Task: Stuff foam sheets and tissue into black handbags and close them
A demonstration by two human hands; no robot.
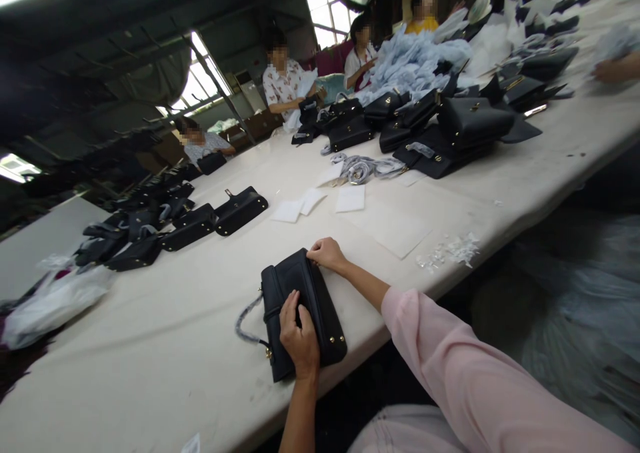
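Note:
A black handbag [320,306] lies on its side near the front edge of the long white table [150,353], its wrapped chain strap [245,323] trailing to the left. My left hand [299,336] presses on the bag's middle, fingers curled over its flap. My right hand [327,253] grips the bag's far top corner, fingers closed on the edge. A pink sleeve covers my right upper arm.
A row of black handbags [165,230] lies at the left, with a plastic bag [50,300] beside it. More handbags [450,130] and pale blue wrapping [415,60] are heaped at the far right. White paper sheets [350,198] and small clear packets [450,250] lie mid-table. Several people work at the far end.

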